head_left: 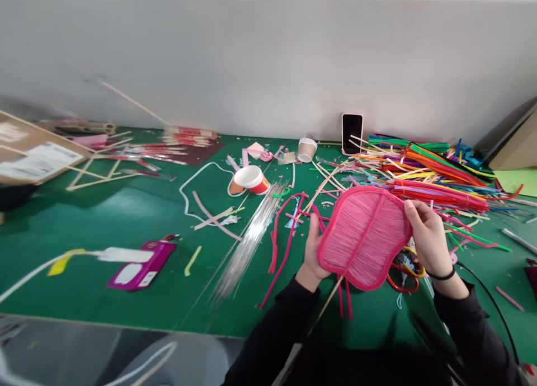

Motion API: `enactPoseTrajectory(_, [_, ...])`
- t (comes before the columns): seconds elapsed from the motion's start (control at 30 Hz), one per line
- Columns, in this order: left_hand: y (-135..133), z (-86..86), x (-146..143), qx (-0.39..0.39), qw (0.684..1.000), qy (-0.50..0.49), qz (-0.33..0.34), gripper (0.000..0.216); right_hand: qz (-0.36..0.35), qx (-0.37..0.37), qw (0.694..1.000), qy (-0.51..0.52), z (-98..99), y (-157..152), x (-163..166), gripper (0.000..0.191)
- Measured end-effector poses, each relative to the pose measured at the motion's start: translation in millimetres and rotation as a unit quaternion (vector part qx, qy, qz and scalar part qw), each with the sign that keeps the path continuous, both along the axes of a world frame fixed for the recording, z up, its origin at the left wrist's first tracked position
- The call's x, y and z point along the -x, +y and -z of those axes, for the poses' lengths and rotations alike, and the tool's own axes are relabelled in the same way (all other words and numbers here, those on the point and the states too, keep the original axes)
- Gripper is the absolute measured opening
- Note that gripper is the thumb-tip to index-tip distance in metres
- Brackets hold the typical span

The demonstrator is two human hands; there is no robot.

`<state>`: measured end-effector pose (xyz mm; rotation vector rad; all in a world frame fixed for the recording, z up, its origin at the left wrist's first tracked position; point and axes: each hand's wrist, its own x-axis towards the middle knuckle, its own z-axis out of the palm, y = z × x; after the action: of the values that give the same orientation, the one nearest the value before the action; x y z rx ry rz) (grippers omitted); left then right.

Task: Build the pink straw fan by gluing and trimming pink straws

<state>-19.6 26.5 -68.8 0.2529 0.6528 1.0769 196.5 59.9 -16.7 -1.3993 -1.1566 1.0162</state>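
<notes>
Hold pink fan-shaped panel (375,240) up over green tabletop (104,207), near its front edge, btwn both hands, one face in full view. Use L hand (311,254) as the support: partly open, thumb up beside the panel's left edge, palm against it, other fingers mostly hidden behind, so can't tell how firmly curled. Use R hand (428,240) for the finer grip: nearly closed, w/ thumb & fingertips pinching the upper-right edge. Prob best to grip by fuzzy pink rim (364,189) only, w/ light pressure, to avoid dragging or bunching the fine pink strands across the face. Check strands for even spacing on either side of middle rib (369,225); in case of gaps, smooth gently along their run, not across. Look for slack or kinks at joins of rib & rim, top & bottom. Avoid bending thin wooden stick (327,303), poking out past the bottom edge toward the body; prob a weak pt if twisted. Turn w/ both hands together, to limit warping. Mind scissors (406,291) just below R hand side, plus loose pink stems (273,257) left of L hand; don't snag either when lowering
</notes>
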Motion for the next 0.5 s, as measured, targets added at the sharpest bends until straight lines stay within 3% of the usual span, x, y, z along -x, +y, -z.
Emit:
enactPoseTrajectory(0.1, [-1,3.8,6,0.021,1.000,0.023,0.002,0.040,-0.003,0.017,0.997,0.070,0.5,-11,2,0.046])
enactPoseTrajectory(0.2, [-1,1.5,9,0.025,0.997,0.067,-0.019,0.024,-0.063,0.040,0.991,0.114,9.3,-33,13,0.048])
enactPoseTrajectory(0.3, [-2,-10.7,5,0.022,0.996,0.076,-0.046,0.031,-0.106,0.059,0.983,0.137,24.5,-54,22,0.049])
enactPoseTrajectory(0.5, [-15,-34.4,-6,0.046,0.993,0.101,-0.043,0.040,-0.074,0.019,0.997,0.021,46.7,-67,22,0.047])
